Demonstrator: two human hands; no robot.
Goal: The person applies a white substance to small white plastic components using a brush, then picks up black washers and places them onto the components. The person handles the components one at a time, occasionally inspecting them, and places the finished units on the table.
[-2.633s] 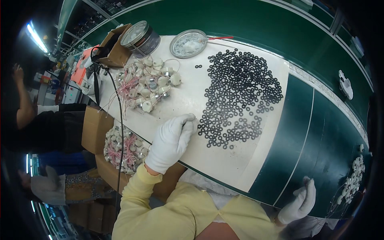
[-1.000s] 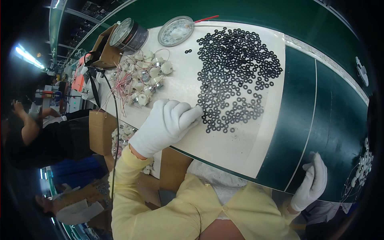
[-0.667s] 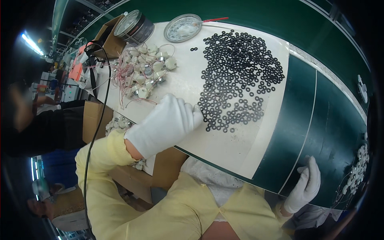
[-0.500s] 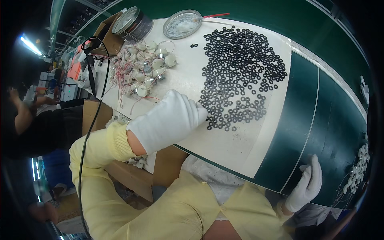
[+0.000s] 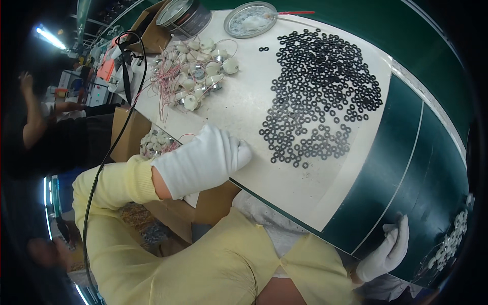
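My left hand (image 5: 206, 161), in a white glove, is closed with its fingers curled inward. It hovers over the near part of the white sheet (image 5: 300, 195), left of many small black rings (image 5: 310, 76) and apart from them. What its fingers hold, if anything, is hidden. A thin red wire (image 5: 187, 135) shows just behind the glove. My right hand (image 5: 387, 251), also gloved in white, is by the near edge of the dark green tabletop (image 5: 389, 175). Its fingers stretch out loosely, and nothing shows in them.
Small white-and-metal motors with pink wires (image 5: 195, 73) lie piled at the far left. Behind stand a dark tin (image 5: 185, 20) and a round dish of white paste (image 5: 249, 24) with a red stick (image 5: 297, 12). More white parts (image 5: 450, 241) lie far right. A black cable (image 5: 109, 152) hangs left.
My left hand has drawn back from the edge of the black rings, toward me and to the left. The view has shifted slightly. My right hand stays near the table edge.
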